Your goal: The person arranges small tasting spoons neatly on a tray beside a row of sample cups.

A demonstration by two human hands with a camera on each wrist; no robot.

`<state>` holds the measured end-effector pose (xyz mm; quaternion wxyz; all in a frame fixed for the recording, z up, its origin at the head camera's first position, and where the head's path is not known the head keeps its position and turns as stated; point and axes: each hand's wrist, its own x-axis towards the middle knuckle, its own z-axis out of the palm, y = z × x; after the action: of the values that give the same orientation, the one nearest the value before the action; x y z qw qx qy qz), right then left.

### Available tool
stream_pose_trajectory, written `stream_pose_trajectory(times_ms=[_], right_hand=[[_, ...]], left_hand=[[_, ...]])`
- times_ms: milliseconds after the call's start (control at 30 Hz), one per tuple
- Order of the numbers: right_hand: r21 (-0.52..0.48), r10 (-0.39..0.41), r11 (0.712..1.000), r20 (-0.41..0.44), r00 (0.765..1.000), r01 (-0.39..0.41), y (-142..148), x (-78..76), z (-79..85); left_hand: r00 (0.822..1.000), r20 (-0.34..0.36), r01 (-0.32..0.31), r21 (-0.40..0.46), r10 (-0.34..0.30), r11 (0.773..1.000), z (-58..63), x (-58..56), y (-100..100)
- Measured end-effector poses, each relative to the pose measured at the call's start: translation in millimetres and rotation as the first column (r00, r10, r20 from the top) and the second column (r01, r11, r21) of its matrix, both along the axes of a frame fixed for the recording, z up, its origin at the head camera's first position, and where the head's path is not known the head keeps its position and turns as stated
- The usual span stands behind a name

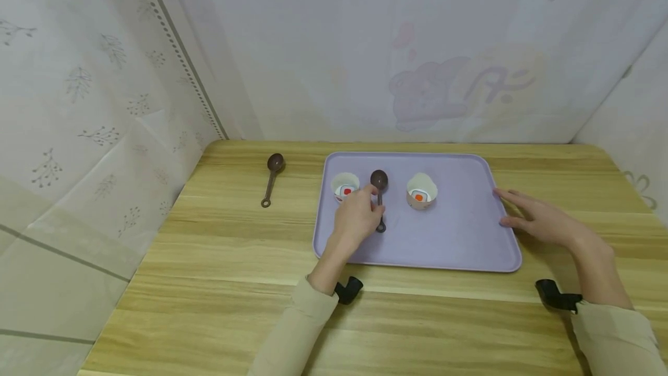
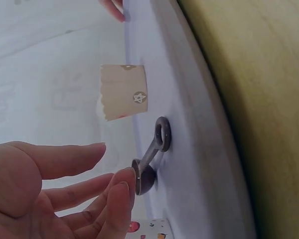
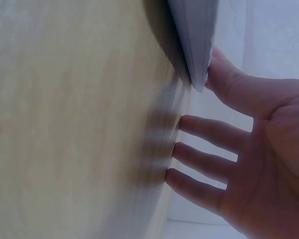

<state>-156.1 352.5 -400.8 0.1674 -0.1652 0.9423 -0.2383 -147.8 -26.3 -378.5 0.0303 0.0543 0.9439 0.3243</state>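
A lilac tray (image 1: 459,242) lies on the table. My left hand (image 1: 356,213) hovers over it, beside the handle of a brown measuring spoon (image 1: 379,180). In the left wrist view, thumb and fingers stand apart, with the fingertips close to the spoon (image 2: 162,137). To the left of this spoon is a paper cup (image 1: 345,179) showing a red-centred square inside, partly covered by the hand. Right of the spoon, another paper cup (image 1: 421,181) has an orange-centred square inside. My right hand (image 1: 548,219) touches the tray's right edge, its thumb (image 3: 224,72) against the rim and fingers extended.
A second brown measuring spoon (image 1: 271,181) lies on the wooden table (image 1: 224,271), left of the tray. Black wrist devices (image 1: 555,295) are at both sleeves. Patterned cloth curtains (image 1: 323,62) hang behind the table and along its sides.
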Motion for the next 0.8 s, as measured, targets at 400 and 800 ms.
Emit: stream_pose_trajectory(times_ms=[400,800], right_hand=[[0.011,0.005,1.000,-0.019,1.000,-0.005,-0.4,0.8,0.7],[0.010,-0.001,1.000,-0.008,1.000,0.001,-0.3,0.8,0.0]], left_hand=[[0.999,-0.011,0.032,0.056,-0.032,0.998,10.9,5.3,-6.1],[0.999,-0.023,0.036,0.073,-0.035,0.997,20.0,7.0,-14.2]])
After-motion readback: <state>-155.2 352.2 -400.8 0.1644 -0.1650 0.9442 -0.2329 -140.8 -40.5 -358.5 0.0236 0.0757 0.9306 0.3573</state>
